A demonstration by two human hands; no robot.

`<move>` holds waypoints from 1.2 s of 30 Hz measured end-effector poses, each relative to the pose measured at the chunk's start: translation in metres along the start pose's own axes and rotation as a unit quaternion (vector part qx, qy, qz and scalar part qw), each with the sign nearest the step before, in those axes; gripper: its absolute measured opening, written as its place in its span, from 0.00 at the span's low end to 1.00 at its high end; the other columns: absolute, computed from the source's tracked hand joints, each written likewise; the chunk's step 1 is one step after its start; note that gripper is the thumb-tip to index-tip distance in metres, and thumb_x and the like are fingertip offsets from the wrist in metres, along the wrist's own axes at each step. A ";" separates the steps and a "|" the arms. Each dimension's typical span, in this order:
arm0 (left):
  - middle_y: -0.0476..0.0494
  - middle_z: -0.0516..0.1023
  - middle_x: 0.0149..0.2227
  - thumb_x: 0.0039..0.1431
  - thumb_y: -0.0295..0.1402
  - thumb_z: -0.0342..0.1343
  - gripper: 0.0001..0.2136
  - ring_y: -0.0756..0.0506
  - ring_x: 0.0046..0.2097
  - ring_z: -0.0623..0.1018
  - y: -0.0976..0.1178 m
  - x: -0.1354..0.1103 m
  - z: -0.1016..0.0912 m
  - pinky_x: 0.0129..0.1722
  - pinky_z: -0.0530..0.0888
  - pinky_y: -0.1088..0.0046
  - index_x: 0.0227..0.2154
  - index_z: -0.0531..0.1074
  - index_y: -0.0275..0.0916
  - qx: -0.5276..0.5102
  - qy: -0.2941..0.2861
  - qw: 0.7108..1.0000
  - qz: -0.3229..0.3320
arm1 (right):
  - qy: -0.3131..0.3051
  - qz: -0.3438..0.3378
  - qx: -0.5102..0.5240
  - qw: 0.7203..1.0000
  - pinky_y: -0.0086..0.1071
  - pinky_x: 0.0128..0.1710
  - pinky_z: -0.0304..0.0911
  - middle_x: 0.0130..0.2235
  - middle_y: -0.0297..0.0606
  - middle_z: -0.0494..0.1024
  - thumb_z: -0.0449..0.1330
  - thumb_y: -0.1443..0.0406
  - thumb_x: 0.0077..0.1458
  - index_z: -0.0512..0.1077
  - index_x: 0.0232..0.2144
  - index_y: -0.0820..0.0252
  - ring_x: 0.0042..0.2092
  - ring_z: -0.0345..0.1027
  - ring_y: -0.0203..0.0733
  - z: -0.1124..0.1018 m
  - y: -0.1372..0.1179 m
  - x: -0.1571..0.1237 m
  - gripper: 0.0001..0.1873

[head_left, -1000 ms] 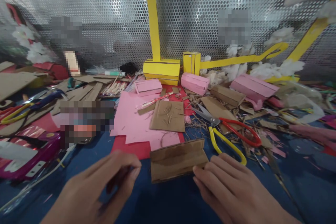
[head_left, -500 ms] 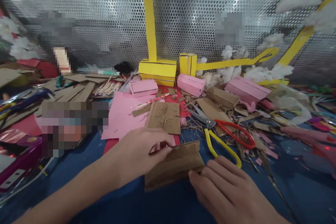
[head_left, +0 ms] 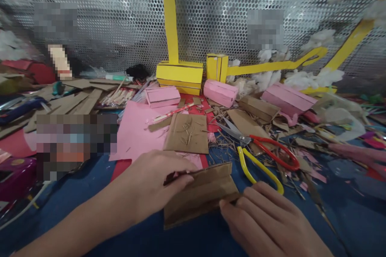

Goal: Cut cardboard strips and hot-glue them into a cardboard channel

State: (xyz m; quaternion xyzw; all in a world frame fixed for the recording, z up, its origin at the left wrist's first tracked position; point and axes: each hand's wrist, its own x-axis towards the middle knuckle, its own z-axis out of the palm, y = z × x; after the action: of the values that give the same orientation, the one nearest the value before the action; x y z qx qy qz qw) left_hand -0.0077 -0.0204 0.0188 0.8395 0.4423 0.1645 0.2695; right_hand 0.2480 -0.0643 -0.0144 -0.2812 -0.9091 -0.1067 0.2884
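A brown piece of cardboard [head_left: 202, 192], creased lengthwise into folded strips, is held between both hands low over the blue surface. My left hand [head_left: 157, 180] pinches its far left edge between thumb and fingers. On the near right corner, my right hand [head_left: 262, 217] is closed with thumb and curled fingers. Just beyond lies a flat cardboard square [head_left: 188, 132] with brown scraps on top. Scissors [head_left: 250, 138] with one red and one yellow handle lie spread apart beyond my right hand.
Pink paper [head_left: 135, 128] lies left of the square. Behind stand a yellow box [head_left: 180, 75], small pink boxes [head_left: 221, 92] and a perforated metal panel [head_left: 205, 12]. Cardboard strips [head_left: 78, 102] are piled at left; shreds and scraps litter the right side.
The view has shifted slightly. Both hands keep hold of the cardboard, which now appears a little more opened toward me, its near edge lower.
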 end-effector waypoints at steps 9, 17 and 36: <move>0.53 0.86 0.41 0.67 0.29 0.56 0.12 0.46 0.42 0.82 0.002 -0.003 0.000 0.42 0.74 0.73 0.46 0.82 0.49 0.006 0.001 1.000 -0.001 | 0.002 0.001 -0.012 1.000 0.38 0.38 0.62 0.26 0.30 0.80 0.50 0.75 0.70 0.75 0.38 0.60 0.29 0.74 0.37 0.000 0.001 -0.001 0.15; 0.50 0.86 0.38 0.69 0.29 0.54 0.12 0.46 0.41 0.82 0.000 -0.002 0.001 0.37 0.73 0.75 0.43 0.83 0.46 0.017 0.002 0.999 0.030 | -0.001 -0.001 -0.015 1.000 0.38 0.37 0.63 0.27 0.31 0.82 0.49 0.75 0.70 0.75 0.40 0.60 0.30 0.76 0.38 0.000 -0.001 0.000 0.15; 0.49 0.85 0.36 0.68 0.32 0.55 0.10 0.44 0.39 0.81 -0.002 -0.005 0.007 0.40 0.73 0.69 0.42 0.83 0.48 0.087 0.010 0.996 0.012 | -0.007 -0.006 0.005 1.000 0.36 0.36 0.60 0.25 0.30 0.77 0.50 0.74 0.70 0.76 0.36 0.60 0.27 0.71 0.36 -0.001 0.003 -0.002 0.16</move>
State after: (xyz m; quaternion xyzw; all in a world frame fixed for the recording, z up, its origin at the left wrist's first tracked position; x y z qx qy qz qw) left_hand -0.0085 -0.0261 0.0120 0.8633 0.4475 0.1367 0.1893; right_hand 0.2512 -0.0632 -0.0150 -0.2754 -0.9132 -0.1022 0.2825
